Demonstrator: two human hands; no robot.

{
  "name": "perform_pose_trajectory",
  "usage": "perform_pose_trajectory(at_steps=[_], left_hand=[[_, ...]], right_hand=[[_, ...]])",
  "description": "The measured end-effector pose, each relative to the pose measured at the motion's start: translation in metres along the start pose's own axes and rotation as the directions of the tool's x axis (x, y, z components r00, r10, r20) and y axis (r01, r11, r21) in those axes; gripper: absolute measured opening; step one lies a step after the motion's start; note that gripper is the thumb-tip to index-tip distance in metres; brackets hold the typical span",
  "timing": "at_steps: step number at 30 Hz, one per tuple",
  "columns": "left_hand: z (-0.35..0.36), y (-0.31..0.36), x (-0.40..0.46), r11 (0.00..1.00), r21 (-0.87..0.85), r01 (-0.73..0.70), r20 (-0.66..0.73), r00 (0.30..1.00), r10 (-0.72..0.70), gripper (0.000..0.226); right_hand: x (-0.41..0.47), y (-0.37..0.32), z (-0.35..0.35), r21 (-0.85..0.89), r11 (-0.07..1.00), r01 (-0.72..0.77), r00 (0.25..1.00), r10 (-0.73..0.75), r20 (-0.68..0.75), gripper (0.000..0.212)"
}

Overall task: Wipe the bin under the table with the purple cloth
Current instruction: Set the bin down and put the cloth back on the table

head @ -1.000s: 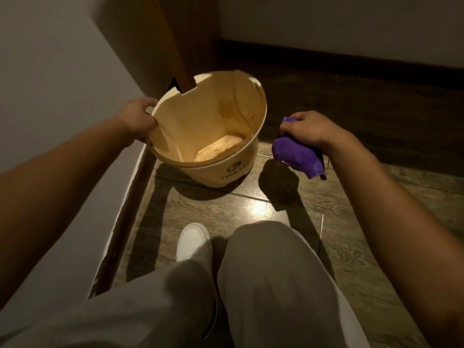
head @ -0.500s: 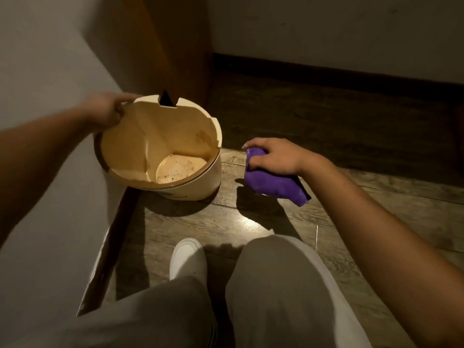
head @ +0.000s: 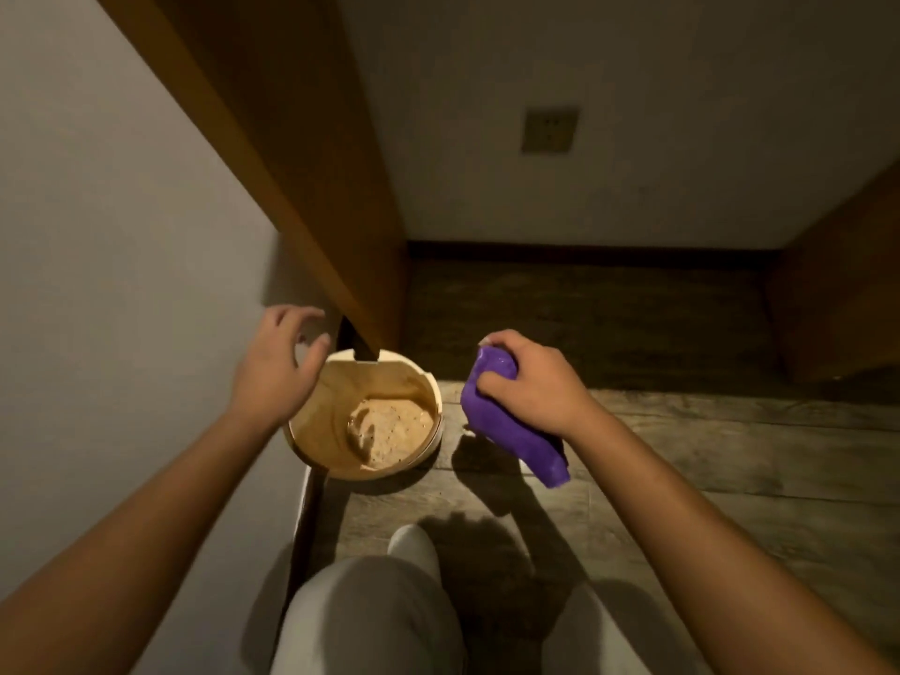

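Note:
A cream plastic bin (head: 336,433) stands upright on the wooden floor against the left wall, with brown stains and specks on its inside bottom. My left hand (head: 280,365) hovers just above the bin's left rim, fingers spread, holding nothing. My right hand (head: 528,382) is to the right of the bin, above the floor, closed around a bunched purple cloth (head: 511,431) whose loose end hangs down toward me.
A wooden table leg (head: 302,187) slants down to the bin's far rim. The white wall (head: 121,285) runs along the left, with a socket (head: 550,130) on the far wall. A wooden panel (head: 847,294) stands at right. My knees and a white shoe (head: 414,548) are below.
The bin went from tilted in my left hand to standing upright on the floor by the wall. My left hand let go of its rim. The view tipped upward.

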State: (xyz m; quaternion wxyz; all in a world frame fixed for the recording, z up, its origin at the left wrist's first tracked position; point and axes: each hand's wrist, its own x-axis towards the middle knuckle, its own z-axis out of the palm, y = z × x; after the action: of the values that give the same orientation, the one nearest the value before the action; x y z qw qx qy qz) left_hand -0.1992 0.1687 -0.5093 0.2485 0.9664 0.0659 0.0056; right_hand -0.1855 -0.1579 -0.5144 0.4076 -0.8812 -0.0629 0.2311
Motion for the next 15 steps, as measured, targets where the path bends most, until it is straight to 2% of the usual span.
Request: perform_pose_trajectory(at_steps=[5,7,9,10,12,15], left_hand=[[-0.110,0.098,-0.022,0.993,-0.105,-0.047,-0.059,0.997,0.041,0.021],[-0.151,0.143,-0.031,0.978,-0.209,-0.021,-0.015,1.000,0.018,0.015],[-0.188,0.196,-0.043,0.931,-0.364,0.033,0.099,0.995,0.003,0.022],[-0.205,0.226,-0.049,0.872,-0.480,0.096,0.176,0.984,-0.011,0.032],[-0.237,0.284,-0.054,0.689,-0.672,0.274,0.344,0.938,-0.037,0.052],[-0.271,0.347,-0.051,0.433,-0.784,0.446,0.495,0.869,0.001,0.058]], right_hand=[[-0.051,-0.122,-0.104,0.016,0.996,0.084,0.996,-0.084,0.023,0.044],[-0.071,-0.164,-0.142,0.045,0.994,0.101,0.994,-0.103,0.022,0.046],[-0.092,-0.202,-0.177,0.079,0.991,0.112,0.994,-0.113,0.008,0.050],[-0.104,-0.222,-0.195,0.099,0.987,0.124,0.992,-0.124,-0.004,0.053],[-0.127,-0.257,-0.229,0.112,0.981,0.160,0.987,-0.158,-0.030,0.059],[-0.148,-0.299,-0.265,0.135,0.963,0.234,0.970,-0.223,-0.095,0.062]])
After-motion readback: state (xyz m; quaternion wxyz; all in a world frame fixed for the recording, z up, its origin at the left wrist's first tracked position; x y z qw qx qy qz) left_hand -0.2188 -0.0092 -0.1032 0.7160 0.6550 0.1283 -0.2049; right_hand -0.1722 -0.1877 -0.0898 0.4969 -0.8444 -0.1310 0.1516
